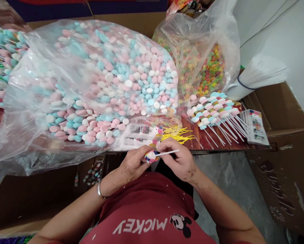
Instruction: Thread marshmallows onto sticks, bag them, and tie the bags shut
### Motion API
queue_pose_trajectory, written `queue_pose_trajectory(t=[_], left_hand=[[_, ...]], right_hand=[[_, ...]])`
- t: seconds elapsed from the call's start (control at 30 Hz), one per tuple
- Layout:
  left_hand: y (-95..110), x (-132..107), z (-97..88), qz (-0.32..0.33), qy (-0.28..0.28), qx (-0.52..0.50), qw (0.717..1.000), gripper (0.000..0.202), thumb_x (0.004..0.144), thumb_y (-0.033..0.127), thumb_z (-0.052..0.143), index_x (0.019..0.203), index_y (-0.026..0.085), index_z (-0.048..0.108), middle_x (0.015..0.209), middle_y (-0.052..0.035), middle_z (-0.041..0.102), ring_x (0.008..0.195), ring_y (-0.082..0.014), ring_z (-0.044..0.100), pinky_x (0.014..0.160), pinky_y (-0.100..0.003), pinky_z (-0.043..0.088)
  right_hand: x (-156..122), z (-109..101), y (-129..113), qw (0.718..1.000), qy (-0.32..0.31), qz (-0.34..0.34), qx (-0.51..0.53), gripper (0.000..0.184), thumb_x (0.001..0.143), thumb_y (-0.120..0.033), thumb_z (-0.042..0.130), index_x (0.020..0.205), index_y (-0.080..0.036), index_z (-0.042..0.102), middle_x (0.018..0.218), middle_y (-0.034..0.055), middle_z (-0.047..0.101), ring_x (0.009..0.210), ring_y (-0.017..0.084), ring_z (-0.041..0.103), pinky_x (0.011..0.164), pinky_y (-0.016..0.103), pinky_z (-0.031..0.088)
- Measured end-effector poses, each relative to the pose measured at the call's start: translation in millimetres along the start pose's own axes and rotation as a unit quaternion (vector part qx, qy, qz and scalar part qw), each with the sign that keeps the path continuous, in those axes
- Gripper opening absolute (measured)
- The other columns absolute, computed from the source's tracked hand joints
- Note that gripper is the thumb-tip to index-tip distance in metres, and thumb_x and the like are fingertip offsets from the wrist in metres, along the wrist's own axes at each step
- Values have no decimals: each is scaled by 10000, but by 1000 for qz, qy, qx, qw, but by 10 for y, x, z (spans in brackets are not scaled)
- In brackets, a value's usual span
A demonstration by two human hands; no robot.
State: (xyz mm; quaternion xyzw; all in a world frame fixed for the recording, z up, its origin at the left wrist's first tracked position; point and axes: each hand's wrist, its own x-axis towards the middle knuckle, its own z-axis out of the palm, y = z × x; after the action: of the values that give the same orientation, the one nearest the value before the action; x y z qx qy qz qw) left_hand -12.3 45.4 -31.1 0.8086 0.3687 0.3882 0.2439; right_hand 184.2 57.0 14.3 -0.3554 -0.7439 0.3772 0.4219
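Low in front of my body, at the table's front edge, a marshmallow candy stick sits in a printed plastic wrapper. My left hand is closed around it, thumb and fingers on its sides. The white stick points right, across the fingers of my right hand. That hand is curled and pinches at the wrapper's open end beside the stick; the exact fingertip contact is partly hidden. Just beyond my hands lie flat printed wrappers and a heap of yellow twist ties.
A large clear bag of pink, blue and white marshmallows covers the table's left and middle. Behind right stands a bag of colourful ring candies. Finished-looking marshmallow skewers lie at right, beside a wrapper stack and a cardboard box.
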Motion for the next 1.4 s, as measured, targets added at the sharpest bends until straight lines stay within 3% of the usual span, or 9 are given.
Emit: queue_pose_trajectory(t=[0.1,0.2,0.33,0.5,0.6,0.9,1.17,1.3,1.4], left_hand=[[26,31,-26,4,-27,-66,997,182,858,162,577,1040,166,582,733,2,642,570,-93,523,557,-193,435],[63,62,-71,-52,-82,-164,982,61,837,194,610,873,147,597,686,10,599,578,-89,491,551,-194,417],[95,86,-116,-174,-196,-306,915,143,783,237,651,735,138,561,660,6,590,585,-92,509,559,-199,430],[78,73,-115,-260,-281,-427,819,188,705,236,714,761,143,562,631,2,633,559,-107,578,565,-214,474],[50,56,-115,-283,-306,-459,785,184,699,216,715,757,147,555,601,-3,640,531,-115,600,531,-211,470],[-18,152,-173,-284,-315,-436,793,175,626,86,683,753,143,577,593,37,637,496,-71,546,469,-159,409],[-60,155,-166,-280,-310,-454,787,140,680,141,674,787,134,584,589,16,634,518,-86,557,507,-186,441],[-90,120,-137,-282,-319,-464,777,156,693,159,679,816,135,587,599,9,643,519,-93,570,499,-188,447],[-92,120,-143,-284,-319,-449,785,151,692,147,669,826,130,604,587,17,637,506,-81,557,496,-178,438]], right_hand=[[61,-63,-1,997,-59,-30,-40,100,894,-115,487,903,-200,538,831,15,585,753,128,536,712,270,462],[128,-117,24,987,-120,-101,-23,132,919,-105,456,934,-193,553,874,37,600,825,137,561,766,281,484],[199,-156,65,968,-168,-182,-32,151,962,-148,456,954,-187,601,917,50,595,854,124,561,769,254,484],[234,-180,63,951,-225,-190,-93,207,982,-181,443,937,-197,644,867,24,574,766,100,531,687,212,450],[246,-210,41,941,-257,-184,-119,228,986,-181,419,956,-182,644,879,42,586,774,116,534,689,225,458],[301,-276,35,912,-346,-158,-156,226,922,-120,412,918,-162,634,842,48,564,751,147,509,678,263,449],[233,-220,93,933,-339,-100,-71,240,879,-64,458,1008,-174,627,936,42,600,827,136,556,755,255,463],[202,-156,117,936,-324,-79,-110,152,888,-102,479,897,-180,609,852,19,571,726,127,509,677,244,424],[192,-120,119,934,-316,-96,-133,154,885,-114,477,800,-179,588,787,7,539,662,121,458,615,240,375]])
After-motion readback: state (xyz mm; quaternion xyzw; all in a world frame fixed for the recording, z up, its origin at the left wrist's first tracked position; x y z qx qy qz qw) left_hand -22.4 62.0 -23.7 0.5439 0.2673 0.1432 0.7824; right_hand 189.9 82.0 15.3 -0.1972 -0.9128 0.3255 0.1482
